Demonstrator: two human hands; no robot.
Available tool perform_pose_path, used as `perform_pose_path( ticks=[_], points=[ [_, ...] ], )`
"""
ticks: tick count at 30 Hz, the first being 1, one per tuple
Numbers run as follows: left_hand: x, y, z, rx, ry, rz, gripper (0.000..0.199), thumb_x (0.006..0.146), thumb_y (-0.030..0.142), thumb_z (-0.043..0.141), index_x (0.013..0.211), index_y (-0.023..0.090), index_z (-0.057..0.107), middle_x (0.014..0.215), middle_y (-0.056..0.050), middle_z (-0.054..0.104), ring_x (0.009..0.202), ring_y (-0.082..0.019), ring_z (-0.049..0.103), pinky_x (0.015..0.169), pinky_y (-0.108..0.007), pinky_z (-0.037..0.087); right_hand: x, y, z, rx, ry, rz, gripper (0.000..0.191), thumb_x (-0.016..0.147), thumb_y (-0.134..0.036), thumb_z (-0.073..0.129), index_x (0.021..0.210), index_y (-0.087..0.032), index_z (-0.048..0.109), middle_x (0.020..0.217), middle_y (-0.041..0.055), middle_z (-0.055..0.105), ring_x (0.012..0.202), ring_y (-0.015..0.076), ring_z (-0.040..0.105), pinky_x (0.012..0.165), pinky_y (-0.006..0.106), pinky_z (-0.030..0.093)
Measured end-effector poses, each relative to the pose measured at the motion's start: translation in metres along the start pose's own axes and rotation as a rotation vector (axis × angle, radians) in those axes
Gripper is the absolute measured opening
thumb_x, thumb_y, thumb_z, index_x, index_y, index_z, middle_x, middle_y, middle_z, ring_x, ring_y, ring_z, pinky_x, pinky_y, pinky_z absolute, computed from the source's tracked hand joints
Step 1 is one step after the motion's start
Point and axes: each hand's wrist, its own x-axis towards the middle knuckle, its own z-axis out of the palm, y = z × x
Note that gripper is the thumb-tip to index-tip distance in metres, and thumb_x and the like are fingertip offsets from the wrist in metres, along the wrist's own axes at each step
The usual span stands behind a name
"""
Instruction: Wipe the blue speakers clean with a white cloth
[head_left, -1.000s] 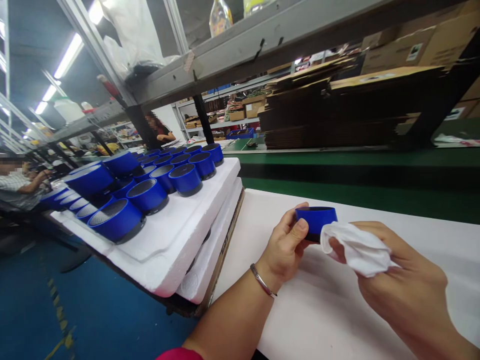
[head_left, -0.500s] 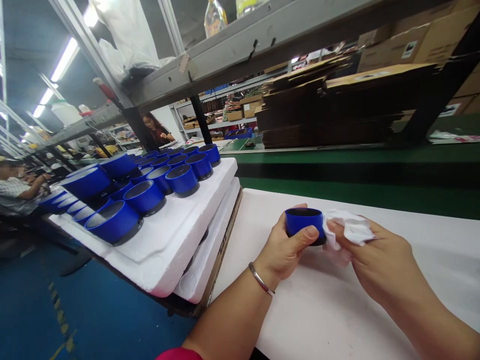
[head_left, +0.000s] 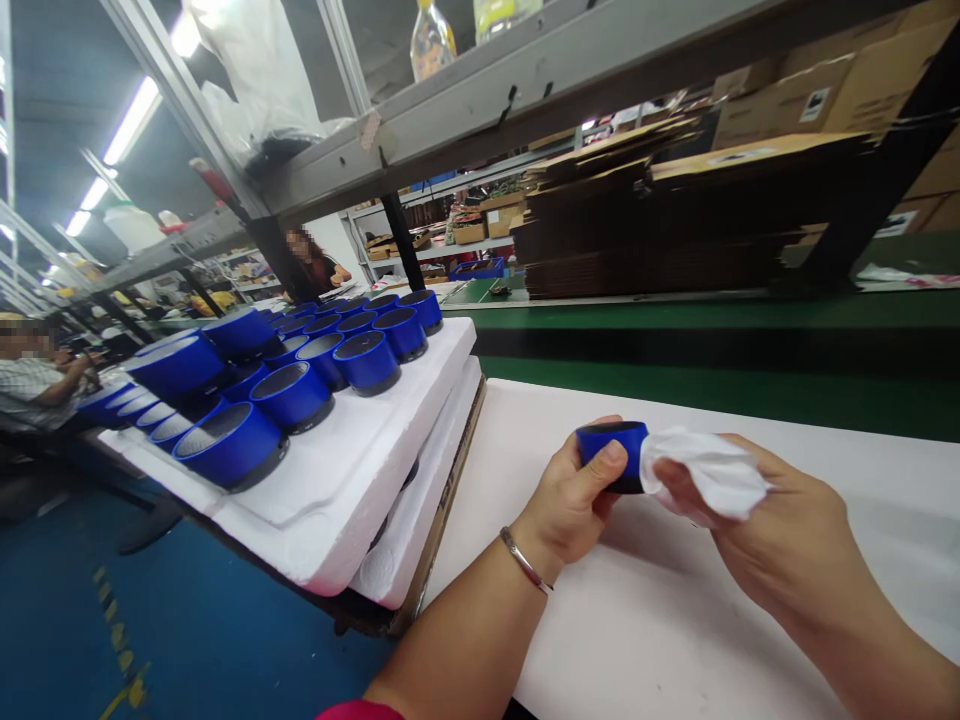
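Observation:
A round blue ring-shaped piece with a dark top and base is gripped by my left hand, thumb across its front, above the white tabletop. My right hand pinches a crumpled white cloth, which touches the right side of the piece. The cloth hides some of the right fingertips. To the left, many similar blue pieces stand on a white foam tray.
A second foam tray lies beneath the first. Behind the tabletop runs a green surface with stacked flat cardboard. A grey shelf beam crosses overhead. Two people sit farther back at the left.
The blue piece has turned slightly and moved a little down and right in my left hand. My right hand and the cloth have shifted slightly right, the cloth more spread.

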Motion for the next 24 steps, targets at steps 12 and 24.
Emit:
perform_pose_path(
  ticks=[12,24],
  points=[
    [0.007,0.010,0.006,-0.219,0.052,-0.280,0.065,0.104,0.060,0.037,0.105,0.005,0.071,0.101,-0.019,0.071,0.079,-0.017,0.065,0.062,-0.022,0.048,0.019,0.004,-0.002,0.269,0.131,0.318,0.077,0.026,-0.055,0.105,0.088,-0.018,0.075,0.100,0.0106,0.070,0.074,0.0229,0.060,0.044,0.024,0.049],
    [0.007,0.014,0.007,-0.246,0.116,-0.279,0.065,0.106,0.057,0.029,0.103,0.006,0.070,0.096,-0.015,0.071,0.081,-0.021,0.074,0.075,-0.025,0.059,0.016,0.007,-0.002,0.238,0.121,0.312,0.075,0.031,-0.058,0.103,0.088,-0.018,0.075,0.096,0.0089,0.068,0.071,0.0211,0.056,0.043,0.024,0.046]
  ],
)
